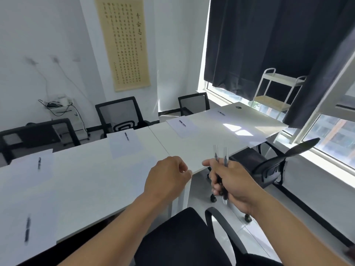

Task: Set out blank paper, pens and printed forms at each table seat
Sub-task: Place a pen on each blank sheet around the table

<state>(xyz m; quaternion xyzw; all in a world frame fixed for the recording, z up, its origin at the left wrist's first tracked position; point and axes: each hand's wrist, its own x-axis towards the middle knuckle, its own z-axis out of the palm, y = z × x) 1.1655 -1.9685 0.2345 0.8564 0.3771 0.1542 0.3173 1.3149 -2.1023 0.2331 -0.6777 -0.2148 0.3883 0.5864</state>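
Right hand [228,181] grips two pens [221,169]; left hand [169,177] is loosely curled, holding nothing.
Five sheets [124,144] on the white table [92,181] each carry a pen; the nearest is blurred. The trolley [276,89] looks bare.

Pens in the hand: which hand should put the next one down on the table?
Probably the left hand. It holds nothing, fingers loosely curled, and hovers over the table edge. The right hand grips the spare pens beside the table, so the left could pull one out and lay it down.
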